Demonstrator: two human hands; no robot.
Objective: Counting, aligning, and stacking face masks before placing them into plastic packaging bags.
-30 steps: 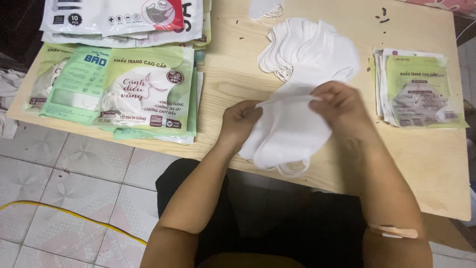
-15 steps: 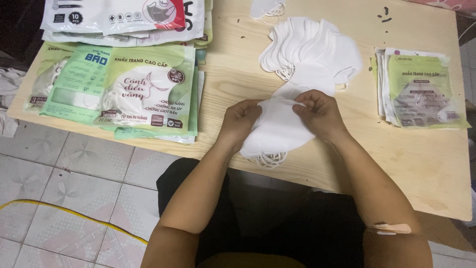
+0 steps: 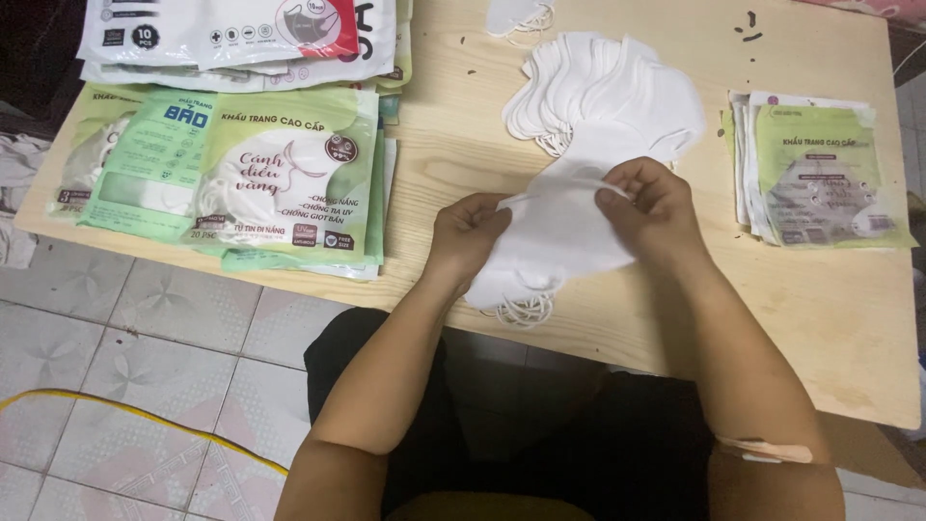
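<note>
since a second ago the right hand (image 3: 648,207) slid left; both it and the left hand (image 3: 470,232) have a closed grip pinching the soft, light mask stack (image 3: 555,241) at its 12 o'clock edge.

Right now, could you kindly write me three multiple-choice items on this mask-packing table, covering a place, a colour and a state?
1. Where does the fanned pile of loose white fabric masks lie?
A. beyond the hands
B. on the floor
C. on the lap

2. What colour dominates the flat plastic packets at the left?
A. green
B. blue
C. black

3. What are the left hand and right hand doing?
A. resting flat
B. both gripping one bundle of white masks
C. hanging off the table

Answers: 1 A, the pile sits farther up the wooden table; 2 A, the fronts are green; 3 B, fingers pinch it.
</note>
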